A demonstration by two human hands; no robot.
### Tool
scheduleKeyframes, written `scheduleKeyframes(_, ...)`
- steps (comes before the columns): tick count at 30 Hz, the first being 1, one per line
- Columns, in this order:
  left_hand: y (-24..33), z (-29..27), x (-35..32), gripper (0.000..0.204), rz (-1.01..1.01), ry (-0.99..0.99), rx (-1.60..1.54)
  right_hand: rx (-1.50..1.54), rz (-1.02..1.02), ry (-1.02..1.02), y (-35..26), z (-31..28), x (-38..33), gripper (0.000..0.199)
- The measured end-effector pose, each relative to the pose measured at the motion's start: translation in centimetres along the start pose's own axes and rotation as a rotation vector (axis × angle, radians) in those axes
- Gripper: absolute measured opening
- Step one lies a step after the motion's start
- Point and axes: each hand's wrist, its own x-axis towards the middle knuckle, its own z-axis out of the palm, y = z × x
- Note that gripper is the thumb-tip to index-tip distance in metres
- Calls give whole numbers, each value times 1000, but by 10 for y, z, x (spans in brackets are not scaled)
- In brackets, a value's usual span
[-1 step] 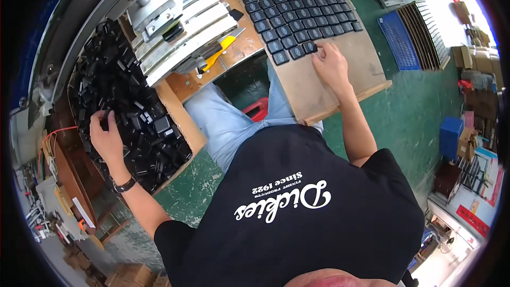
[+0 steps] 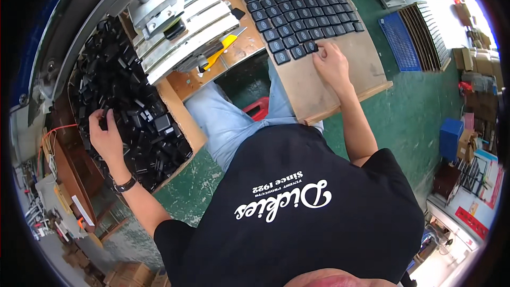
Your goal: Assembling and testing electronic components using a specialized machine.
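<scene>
My left hand (image 2: 107, 141) reaches into a cardboard box (image 2: 180, 117) heaped with loose black plastic parts (image 2: 114, 66). Its thumb and fingers are bent around a small black part that barely stands out from the pile. On a brown board (image 2: 340, 69) at the right lie rows of black square plastic parts (image 2: 289, 18), each with a light oval mark. My right hand (image 2: 333, 64) pinches the last part (image 2: 310, 47) of the nearest row, thumb and fingertips at its right edge.
A metal fixture (image 2: 186, 34) stands on the wooden bench (image 2: 241, 48), with a yellow-handled cutter (image 2: 220, 53) beside it. My legs are between box and board. Farther right, a blue crate (image 2: 399, 41) and stacked boards (image 2: 425, 37) rest on the green floor (image 2: 409, 101).
My left fingertips have shifted very slightly among the black parts, so the thumb tip shows more. My right hand stays at the same part in the row.
</scene>
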Motion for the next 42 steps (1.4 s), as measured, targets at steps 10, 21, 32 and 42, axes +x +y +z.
scheduleKeyframes(10,44,-21,-24,20,-114,168,-595,254,-157,14,-52,-29,34,32)
scheduleKeyframes(21,147,11,19,25,70,-98,-957,198,-1025,-295,-297,-33,98,58)
scheduleKeyframes(32,225,28,76,27,40,-355,-769,875,-469,-22,-138,-35,65,53)
scheduleKeyframes(42,222,37,16,58,689,-45,-175,222,163,55,28,-31,-5,40)
